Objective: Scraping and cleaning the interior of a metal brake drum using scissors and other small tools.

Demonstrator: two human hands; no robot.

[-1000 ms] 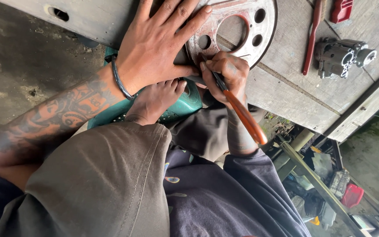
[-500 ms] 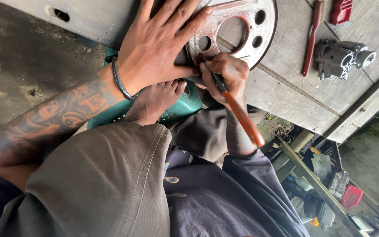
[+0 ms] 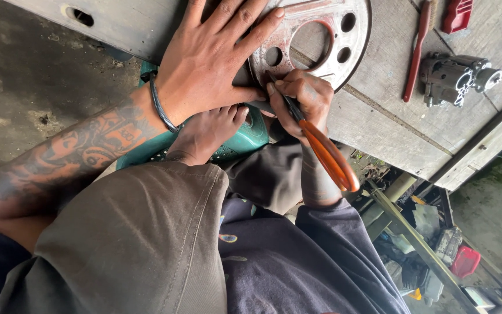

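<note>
- Head view: the top of the round metal plate [image 3: 321, 40] is cut off by the upper edge, and its lower left rim is hidden under the left hand [image 3: 210, 58].
- The left hand is laid flat and spread wide on the plate and the wooden bench [image 3: 390, 116]; nothing is gripped, the plate is only pressed down.
- The right hand [image 3: 303, 102] is closed around a tool with an orange handle [image 3: 329, 157]; the tool's tip is covered by the fingers where it meets the plate's lower rim, so its kind cannot be made out.
- The plate is seen lying on the bench near its edge, with one large hole and several small holes around it.
- A bare foot [image 3: 204, 134] is rested on a green stool [image 3: 245, 139] just under the bench edge; most of the stool is hidden by the foot and a trouser leg [image 3: 129, 244].
- A dark bangle [image 3: 161, 107] is worn on the tattooed left wrist.
- On the bench to the right, well apart from the hands, a red-handled brush [image 3: 417, 52], a grey metal engine part [image 3: 454, 75] and a red item [image 3: 457, 13], cut off at the top, are laid.
- Cluttered parts below the bench at lower right are too blurred to be told.
</note>
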